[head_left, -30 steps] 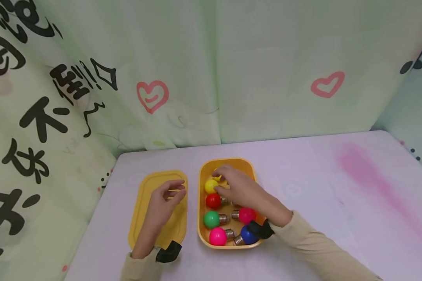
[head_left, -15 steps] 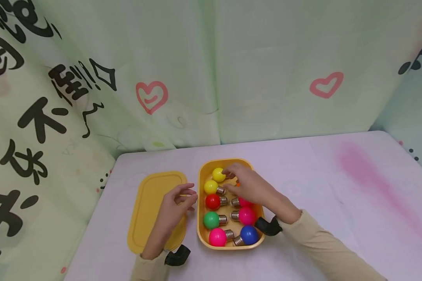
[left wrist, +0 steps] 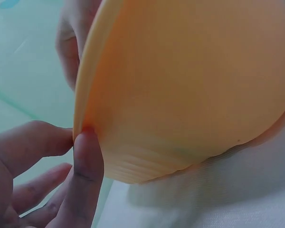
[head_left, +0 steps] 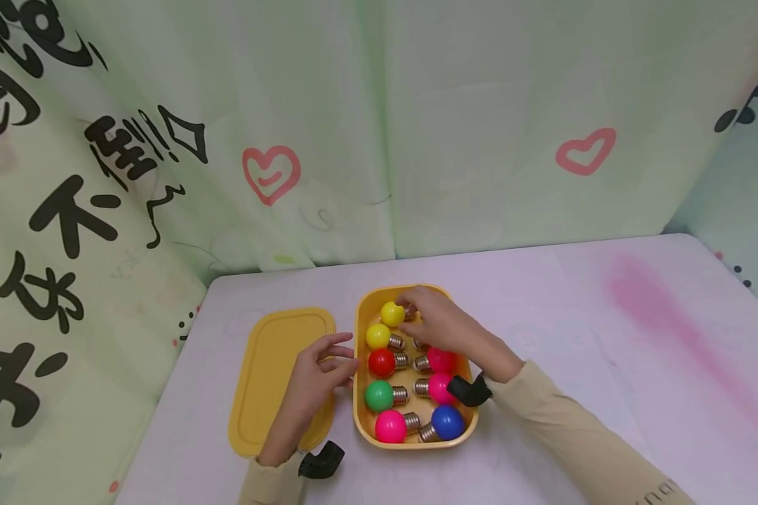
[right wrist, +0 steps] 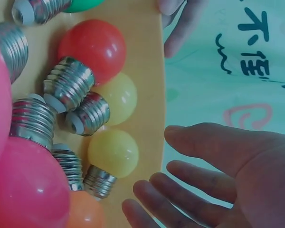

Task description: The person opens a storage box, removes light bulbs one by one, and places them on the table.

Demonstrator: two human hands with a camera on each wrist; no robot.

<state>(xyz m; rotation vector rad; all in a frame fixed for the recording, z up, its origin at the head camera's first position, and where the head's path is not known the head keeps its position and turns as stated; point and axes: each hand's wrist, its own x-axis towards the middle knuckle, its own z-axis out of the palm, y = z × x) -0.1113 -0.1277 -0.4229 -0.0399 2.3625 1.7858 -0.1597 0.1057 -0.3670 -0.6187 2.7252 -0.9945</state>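
- Far yellow bulb [head_left: 392, 313] lies in the yellow tray [head_left: 359, 393], just left of my right fingertips, metal cap pointing toward them.
- My right hand [head_left: 443, 324] is over the tray's far end; fingers spread, thumb held apart, gripping nothing.
- Second yellow bulb [head_left: 377, 336] lies nearer me, just left of and below my right thumb.
- Orange bulb [right wrist: 88, 209] shows near my right fingers in the right wrist view; head view hides it under the hand.
- Red bulb [head_left: 381, 362], green bulb [head_left: 378, 395] and left pink bulb [head_left: 390, 426] run in a column toward me from the right fingers.
- Two more pink bulbs and a blue bulb [head_left: 448, 422] fill the column below my right palm.
- My left hand [head_left: 312, 379] is at the tray's left edge; thumb and index tips touch the rim, other fingers spread. Pinch or mere touch, I cannot tell.
- Flat yellow lid [head_left: 262, 386] lies on the table, left of and partly under my left fingers and wrist.
- Pale tablecloth [head_left: 543, 337] beneath; green curtain [head_left: 480, 140] beyond my fingers, hearts drawn on it.
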